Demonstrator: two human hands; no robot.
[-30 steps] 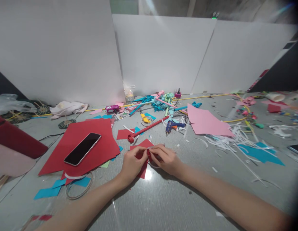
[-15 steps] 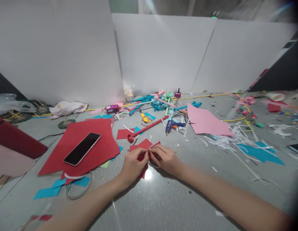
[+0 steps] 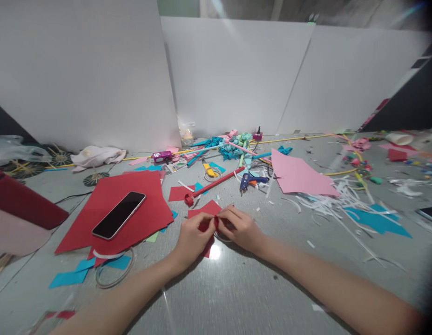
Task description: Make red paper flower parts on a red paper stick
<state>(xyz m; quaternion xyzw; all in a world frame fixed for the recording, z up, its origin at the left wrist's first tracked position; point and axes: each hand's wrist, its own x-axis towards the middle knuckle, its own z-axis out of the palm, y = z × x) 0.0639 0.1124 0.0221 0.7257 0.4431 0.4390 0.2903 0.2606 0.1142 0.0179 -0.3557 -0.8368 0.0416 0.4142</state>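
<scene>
My left hand (image 3: pixel 192 237) and my right hand (image 3: pixel 239 227) meet over the grey table (image 3: pixel 237 288), fingers pinched together on a small piece of red paper (image 3: pixel 216 222) that looks partly rolled. Beneath the hands lies a larger red paper scrap (image 3: pixel 206 210). Just beyond it rests a rolled red paper stick (image 3: pixel 216 184) with a curled end. A blue hot glue gun (image 3: pixel 250 181) lies a little further back to the right.
A black phone (image 3: pixel 118 215) lies on a big red sheet (image 3: pixel 125 204) at left. A pink sheet (image 3: pixel 300 177), blue scraps (image 3: pixel 376 218), white paper strips and paper flowers (image 3: pixel 233 146) litter the table. A tape ring (image 3: pixel 114 274) sits near left. White boards stand behind.
Both hands stay pinched on the small red piece and shift their fingers slightly; the loose red flap by my right hand has dropped lower. Nothing else moved.
</scene>
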